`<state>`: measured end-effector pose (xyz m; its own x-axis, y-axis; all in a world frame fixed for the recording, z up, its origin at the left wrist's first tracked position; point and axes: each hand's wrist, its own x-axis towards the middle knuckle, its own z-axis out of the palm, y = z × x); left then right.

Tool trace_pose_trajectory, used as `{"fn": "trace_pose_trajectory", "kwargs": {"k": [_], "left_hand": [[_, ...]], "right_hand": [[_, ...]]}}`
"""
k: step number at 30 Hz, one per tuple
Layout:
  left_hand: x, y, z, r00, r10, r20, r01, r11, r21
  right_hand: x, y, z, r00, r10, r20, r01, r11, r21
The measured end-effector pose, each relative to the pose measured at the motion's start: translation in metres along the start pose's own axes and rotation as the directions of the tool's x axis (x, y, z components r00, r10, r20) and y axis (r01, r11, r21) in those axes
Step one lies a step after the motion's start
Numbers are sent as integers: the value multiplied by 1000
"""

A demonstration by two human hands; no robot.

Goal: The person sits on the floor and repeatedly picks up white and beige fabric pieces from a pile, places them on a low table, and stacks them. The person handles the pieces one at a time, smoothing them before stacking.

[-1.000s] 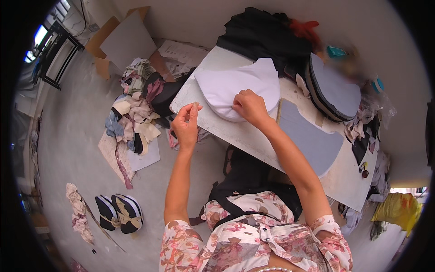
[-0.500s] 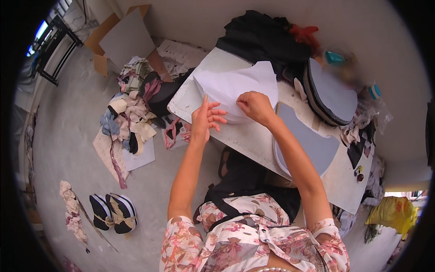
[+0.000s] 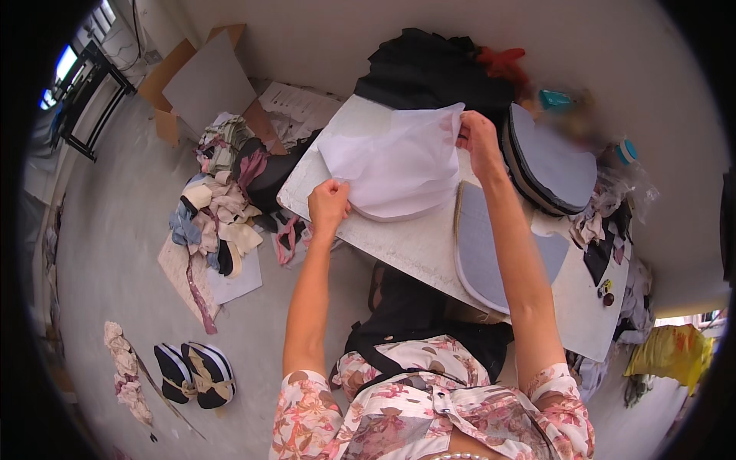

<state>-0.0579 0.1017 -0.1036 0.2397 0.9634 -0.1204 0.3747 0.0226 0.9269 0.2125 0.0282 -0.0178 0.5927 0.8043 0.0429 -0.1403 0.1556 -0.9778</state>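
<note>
A thin white sheet (image 3: 391,157), slightly see-through at its far right corner, lies over the far left part of the white table. Its near edge is rounded, and a pale layer with the same curve shows just under it. My left hand (image 3: 328,205) is closed, its fingertips pinching the sheet's near left edge. At the far right corner, my right hand (image 3: 481,146) grips the sheet between thumb and fingers. Right of the sheet lies a grey-blue panel (image 3: 483,249) with a pale curved rim, partly covered by my right forearm.
A stack of grey-blue rounded pieces with dark edges (image 3: 553,157) stands at the table's right back. Black fabric (image 3: 437,69) is heaped along the back edge. Cloth scraps (image 3: 218,203) and two tied black-and-white bundles (image 3: 207,374) lie on the floor at left, below an open cardboard box (image 3: 207,80).
My right hand has moved away and right to the sheet's far corner. My left hand, open before, has closed on the near left edge. The sheet lies flatter and more spread out.
</note>
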Motion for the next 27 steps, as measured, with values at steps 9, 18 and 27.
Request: {"fn": "trace_pose_trajectory", "kwargs": {"k": [9, 18, 27], "left_hand": [[32, -15, -20, 926, -309, 216, 365, 879, -308], [-114, 62, 41, 571, 363, 736, 480, 580, -658], [-115, 65, 57, 740, 293, 605, 228, 737, -637]], "right_hand": [[6, -114, -70, 949, -313, 29, 314, 949, -37], [-106, -123, -50, 844, -305, 442, 535, 552, -640], [-201, -26, -52, 519, -62, 852, 844, -118, -523]]}}
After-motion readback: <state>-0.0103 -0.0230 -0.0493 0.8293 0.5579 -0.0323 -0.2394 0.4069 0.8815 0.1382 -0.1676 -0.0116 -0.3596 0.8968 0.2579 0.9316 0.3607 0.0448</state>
